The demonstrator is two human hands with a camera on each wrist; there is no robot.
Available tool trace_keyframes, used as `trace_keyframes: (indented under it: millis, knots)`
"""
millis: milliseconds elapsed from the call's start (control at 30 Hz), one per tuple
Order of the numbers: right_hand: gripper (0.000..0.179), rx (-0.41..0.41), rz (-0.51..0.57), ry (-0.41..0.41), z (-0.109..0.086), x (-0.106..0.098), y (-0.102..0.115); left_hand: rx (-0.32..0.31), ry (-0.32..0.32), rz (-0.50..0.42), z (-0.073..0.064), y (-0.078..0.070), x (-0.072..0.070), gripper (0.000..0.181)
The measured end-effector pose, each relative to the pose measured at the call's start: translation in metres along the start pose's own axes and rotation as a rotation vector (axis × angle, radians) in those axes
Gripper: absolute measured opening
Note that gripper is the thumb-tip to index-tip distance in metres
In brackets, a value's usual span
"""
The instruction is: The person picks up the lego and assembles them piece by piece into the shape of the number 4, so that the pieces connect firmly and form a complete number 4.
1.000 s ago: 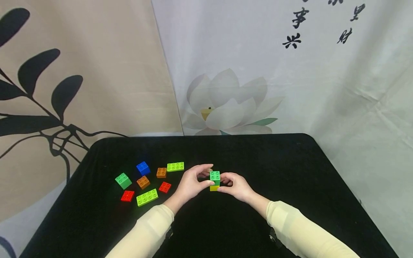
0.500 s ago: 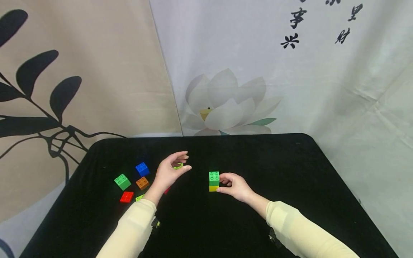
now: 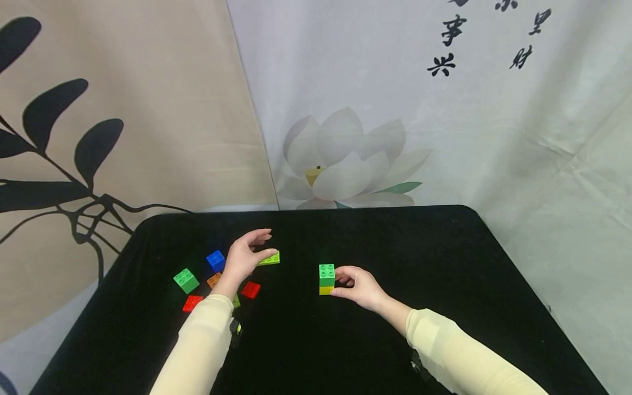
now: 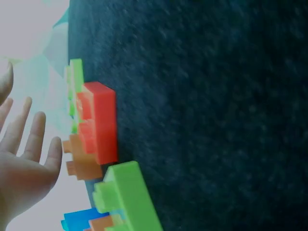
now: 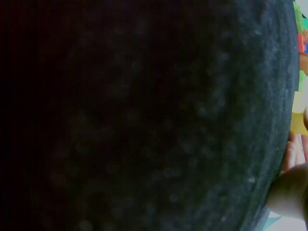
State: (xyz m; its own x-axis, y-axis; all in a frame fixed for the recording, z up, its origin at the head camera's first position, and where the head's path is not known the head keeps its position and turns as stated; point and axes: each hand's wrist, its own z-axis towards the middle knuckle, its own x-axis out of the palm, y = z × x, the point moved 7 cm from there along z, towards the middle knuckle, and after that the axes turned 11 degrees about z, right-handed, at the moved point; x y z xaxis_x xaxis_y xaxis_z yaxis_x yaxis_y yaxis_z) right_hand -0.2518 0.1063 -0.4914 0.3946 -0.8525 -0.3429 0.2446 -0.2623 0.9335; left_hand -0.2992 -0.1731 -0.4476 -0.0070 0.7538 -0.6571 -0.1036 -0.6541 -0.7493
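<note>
Near the middle of the table, a green brick (image 3: 327,272) sits on a yellow brick (image 3: 326,291) in a small upright stack. My right hand (image 3: 362,286) holds the stack from its right side, between thumb and curled fingers. Only the yellow brick (image 5: 299,123) and part of the fingers show at the edge of the right wrist view. Over the loose bricks on the left is my left hand (image 3: 243,259), its thumb and fingers apart with nothing held. A long lime brick (image 3: 270,258) lies by its thumb, partly covered. The left wrist view shows the hand's spread fingers above an orange brick (image 4: 84,159).
Around the left arm lie a blue brick (image 3: 215,260), a green brick (image 3: 186,280), two red bricks (image 3: 250,290) and a half-hidden orange brick (image 3: 214,280). The sleeve mostly covers another long lime brick (image 3: 236,301). Black cloth (image 3: 419,247) covers the table; a printed curtain hangs behind.
My left hand has let go of the stack and moved left over the loose bricks. My right hand stays on the stack in the same place.
</note>
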Motion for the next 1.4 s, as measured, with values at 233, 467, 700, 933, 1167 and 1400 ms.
trace_keyframes:
  millis: [233,467,700,933,1167,1400]
  knots:
    - [0.033,0.01,-0.013,0.002,0.0,0.001,0.001,-0.036,0.075,0.058,0.002,0.016,0.004,0.056]
    - [0.033,0.016,-0.022,-0.002,0.0,0.001,0.001,-0.066,0.137,0.053,0.003,0.031,0.009,0.056]
    - [0.033,0.029,-0.014,0.004,0.0,0.002,0.001,-0.042,0.155,0.065,0.003,0.036,0.01,0.055]
    - [0.032,0.037,0.004,0.012,0.0,0.001,0.002,-0.042,0.183,0.028,0.005,0.038,0.013,0.053]
    - [0.031,0.04,0.013,0.026,0.0,0.001,0.001,-0.037,0.208,0.037,0.006,0.039,0.015,0.053]
    - [0.032,0.041,0.012,0.025,0.0,0.001,0.001,-0.03,0.194,0.064,0.007,0.04,0.015,0.048]
